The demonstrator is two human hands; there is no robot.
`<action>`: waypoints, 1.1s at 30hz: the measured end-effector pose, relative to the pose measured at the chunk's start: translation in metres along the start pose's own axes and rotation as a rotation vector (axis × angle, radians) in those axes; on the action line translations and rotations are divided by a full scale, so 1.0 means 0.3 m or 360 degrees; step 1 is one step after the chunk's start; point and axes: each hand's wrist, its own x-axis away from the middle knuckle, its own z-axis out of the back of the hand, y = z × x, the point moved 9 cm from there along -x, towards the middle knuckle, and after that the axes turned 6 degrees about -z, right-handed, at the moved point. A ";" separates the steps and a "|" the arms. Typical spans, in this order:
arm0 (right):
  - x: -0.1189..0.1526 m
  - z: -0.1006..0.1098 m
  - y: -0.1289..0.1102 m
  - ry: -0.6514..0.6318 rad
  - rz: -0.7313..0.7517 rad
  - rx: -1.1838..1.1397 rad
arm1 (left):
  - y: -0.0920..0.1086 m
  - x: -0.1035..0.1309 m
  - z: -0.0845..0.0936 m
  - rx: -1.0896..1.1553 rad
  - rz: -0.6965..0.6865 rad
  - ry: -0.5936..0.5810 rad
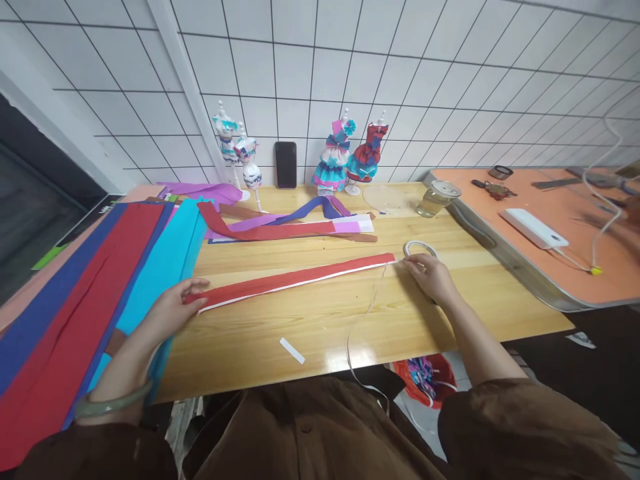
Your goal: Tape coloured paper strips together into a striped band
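Note:
A long red crepe-paper strip (300,275) with a white band along its near edge stretches over the wooden table between my hands. Its left end is pinched between the thumb and fingers of my left hand (186,298). My right hand (425,272) is closed just past the right end, pinching a thin white tape that runs off the strip. Right behind those fingers lies a roll of white tape (420,245). A thin pale ribbon (349,340) curls from near the strip's right end over the table edge. A short white piece (292,351) lies nearer to me.
Large red (95,293) and turquoise sheets (165,267) cover the table's left side. Coloured strips (280,230) lie behind. Small dressed mannequins (333,160), a phone (286,165) and a glass jar (438,199) stand farther back. An orange-topped table (550,220) adjoins at right.

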 end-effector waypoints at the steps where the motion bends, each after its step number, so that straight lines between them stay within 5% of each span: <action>1: -0.007 -0.004 0.005 -0.0004 -0.0082 -0.0010 | -0.002 -0.002 0.000 0.0021 0.0001 -0.0004; 18: -0.031 -0.060 0.087 0.0019 -0.0510 -0.0177 | 0.015 -0.031 -0.025 -0.0020 -0.0017 -0.0146; 33: 0.032 0.019 -0.010 0.0232 -0.0260 -0.0235 | -0.012 0.008 0.020 -0.0117 0.0052 -0.0147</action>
